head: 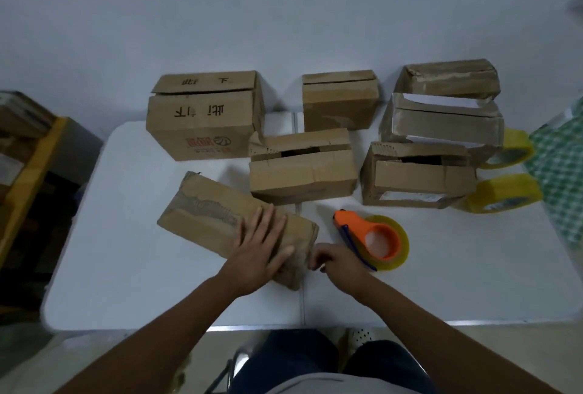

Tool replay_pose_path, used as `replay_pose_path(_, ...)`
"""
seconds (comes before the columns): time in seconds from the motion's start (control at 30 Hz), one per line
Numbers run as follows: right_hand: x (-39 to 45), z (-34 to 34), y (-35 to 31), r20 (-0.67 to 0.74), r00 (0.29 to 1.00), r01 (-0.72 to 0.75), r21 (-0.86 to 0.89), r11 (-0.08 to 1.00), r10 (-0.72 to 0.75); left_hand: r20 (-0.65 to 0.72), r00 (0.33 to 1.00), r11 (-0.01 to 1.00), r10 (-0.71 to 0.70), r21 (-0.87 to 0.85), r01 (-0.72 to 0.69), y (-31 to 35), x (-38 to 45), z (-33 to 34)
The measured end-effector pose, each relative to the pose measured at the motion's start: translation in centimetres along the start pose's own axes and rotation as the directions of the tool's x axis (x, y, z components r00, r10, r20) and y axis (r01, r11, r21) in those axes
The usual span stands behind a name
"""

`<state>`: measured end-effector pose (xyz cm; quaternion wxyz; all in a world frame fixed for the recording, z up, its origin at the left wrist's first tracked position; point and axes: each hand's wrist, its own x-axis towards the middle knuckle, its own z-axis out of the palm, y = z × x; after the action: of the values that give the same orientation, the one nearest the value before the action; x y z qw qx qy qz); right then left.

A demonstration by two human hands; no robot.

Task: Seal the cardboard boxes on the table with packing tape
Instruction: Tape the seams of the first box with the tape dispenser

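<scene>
- Left hand (263,247) lies flat, fingers spread, pressing the long brown cardboard box (220,220).
- Right hand (336,259), fingers curled, pinches at that box's near-right end; what it grips, can't tell.
- Orange tape dispenser (372,237) sits just right.

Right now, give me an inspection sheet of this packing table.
Surface: white folding table, centre seam visible.
Job's things: flat cardboard box lying nearest; six more boxes behind, several with gaping flaps; orange tape dispenser beside it.
Clutter: two spare yellow tape rolls at the right edge.
Hands: left hand pressed flat on the box; right hand with curled fingers at the box's end.
Cables: nothing seen.
Surroundings: yellow crate left, green checked cloth right.
</scene>
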<state>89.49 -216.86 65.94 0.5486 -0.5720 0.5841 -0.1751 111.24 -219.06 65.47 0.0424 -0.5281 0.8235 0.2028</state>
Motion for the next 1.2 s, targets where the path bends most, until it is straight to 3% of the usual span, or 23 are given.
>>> replay_pose_path(0.13,2.2,1.5,0.4,0.011,0.999,-0.034,0.041,0.999,0.033,-0.028,0.999,0.982,0.046,0.185,-0.040,-0.3,0.2,1.6)
replay_pose_path(0.27,2.9,2.6,1.2,-0.024,0.990,-0.127,0.279,0.952,0.139,-0.058,0.998,0.973,0.038,0.230,-0.024,-0.6,0.5,2.1)
replay_pose_path(0.37,3.5,3.0,1.6,0.063,0.965,-0.260,0.347,0.901,0.254,-0.062,0.997,0.972,0.037,0.235,-0.022,-0.6,0.5,2.3)
replay_pose_path(0.47,4.1,2.8,2.0,0.128,0.953,-0.300,0.274,0.914,0.275,-0.055,0.998,0.968,0.041,0.251,-0.026,-0.8,0.3,2.5)
replay_pose_path(0.63,4.1,3.5,-1.1,0.262,0.954,-0.136,-0.049,0.990,0.144,-0.056,0.995,0.963,0.081,0.261,-0.064,-3.2,-0.1,1.7)
replay_pose_path(0.7,4.2,4.6,-2.4,0.278,0.946,-0.127,-0.153,0.980,0.166,-0.026,0.992,0.956,0.126,0.269,-0.114,-5.7,-0.7,0.7)
replay_pose_path(0.77,4.5,5.6,-3.4,0.265,0.950,-0.110,-0.208,0.972,0.164,0.032,0.981,0.936,0.193,0.292,-0.194,-9.1,-1.4,-0.7)
replay_pose_path(0.87,5.4,7.1,-5.4,0.188,0.974,-0.105,-0.116,0.988,0.126,0.103,0.967,0.926,0.235,0.278,-0.255,-12.5,-2.2,-3.5)
replay_pose_path(1.07,6.9,12.1,-6.9,0.154,0.979,-0.118,-0.091,0.989,0.131,-0.009,0.998,0.984,-0.067,0.167,0.067,-12.5,-5.0,-1.8)
replay_pose_path(1.13,6.9,13.0,-6.0,0.119,0.984,-0.124,-0.098,0.987,0.136,-0.068,0.996,0.972,-0.058,0.222,0.071,-12.9,-4.9,-0.4)
replay_pose_path(1.2,6.7,12.7,-4.7,-0.045,0.984,-0.174,-0.066,0.983,0.171,-0.091,0.996,0.964,-0.013,0.264,0.037,-13.4,-4.3,0.2)
